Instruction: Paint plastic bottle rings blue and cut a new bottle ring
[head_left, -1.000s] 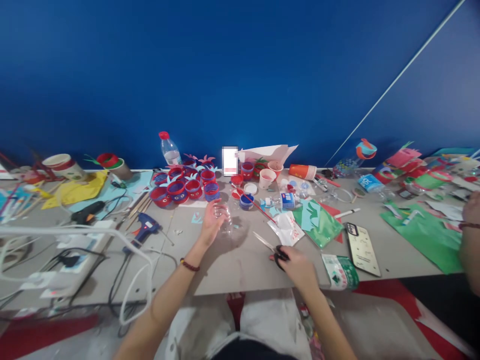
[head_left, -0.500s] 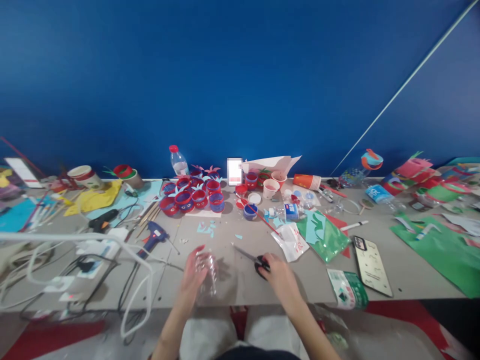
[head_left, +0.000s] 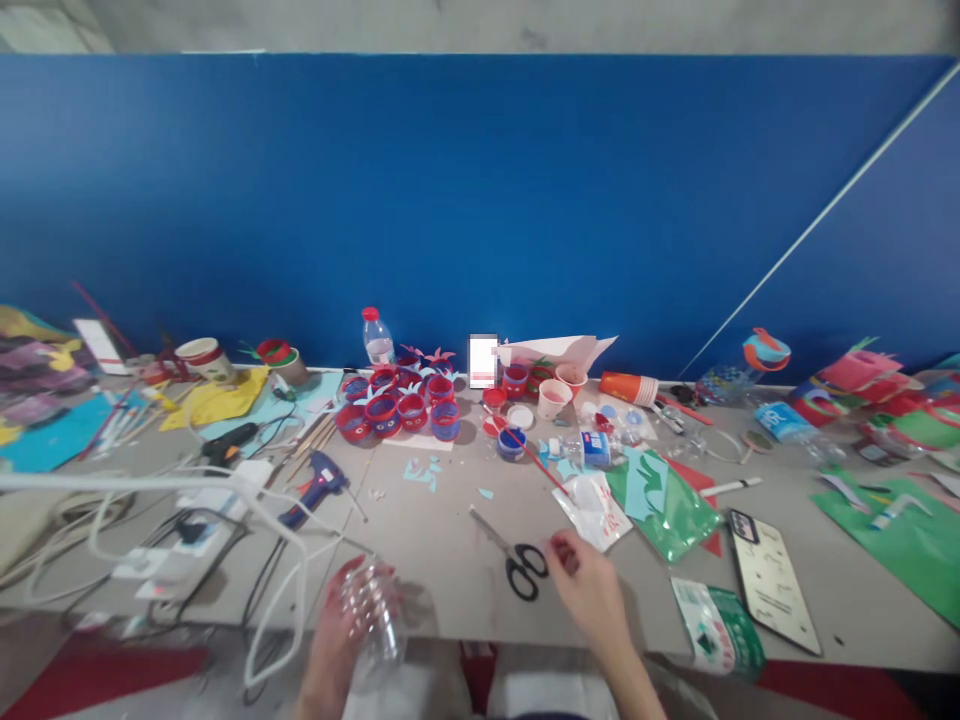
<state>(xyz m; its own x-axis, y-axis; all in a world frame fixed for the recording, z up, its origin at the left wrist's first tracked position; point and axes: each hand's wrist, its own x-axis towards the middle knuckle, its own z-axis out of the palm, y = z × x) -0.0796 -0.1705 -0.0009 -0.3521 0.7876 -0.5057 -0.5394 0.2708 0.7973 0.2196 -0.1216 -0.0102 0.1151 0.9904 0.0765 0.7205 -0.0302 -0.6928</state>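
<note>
My left hand [head_left: 339,600] is wrapped round a clear plastic bottle piece [head_left: 381,622] near the table's front edge. The bottle piece looks ribbed and see-through, and its far end is blurred. Black-handled scissors [head_left: 519,572] lie on the table between my hands, blades slightly apart and pointing away to the left. Just right of their handle rings, my right hand [head_left: 581,575] is loosely curled, with the fingers a little apart and nothing visible in them. Small light-blue paper scraps [head_left: 422,472] lie farther back.
Red and blue painted cups [head_left: 384,415] cluster at the back. Left are a blue glue gun [head_left: 319,488], a power strip [head_left: 191,540] and looping white cables [head_left: 300,590]. A phone [head_left: 776,580], a green-and-white packet [head_left: 716,625] and a labelled bottle [head_left: 596,449] lie to the right.
My right hand has let go of the scissors, which now lie on the table. My left hand has moved nearer and left with the bottle piece. The view has tilted up.
</note>
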